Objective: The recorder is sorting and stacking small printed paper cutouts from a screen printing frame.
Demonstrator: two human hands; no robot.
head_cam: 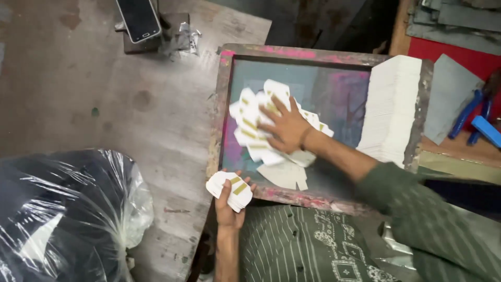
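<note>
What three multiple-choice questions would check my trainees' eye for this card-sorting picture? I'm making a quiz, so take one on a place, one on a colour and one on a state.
1. Where do the loose cards lie?
A. inside the wooden frame
B. on the plastic bag
C. on the phone

2. What colour are the stripes on the cards?
A. blue
B. gold
C. black

3. What is the left hand doing?
A. resting open and bare
B. pressing flat on the pile
C. holding a small stack of cards

Answers: 1 A, the pile sits on the screen within the frame. 2 B, gold bars show on the white cards. 3 C, its fingers wrap a few cards, while the right hand lies spread on the pile.
</note>
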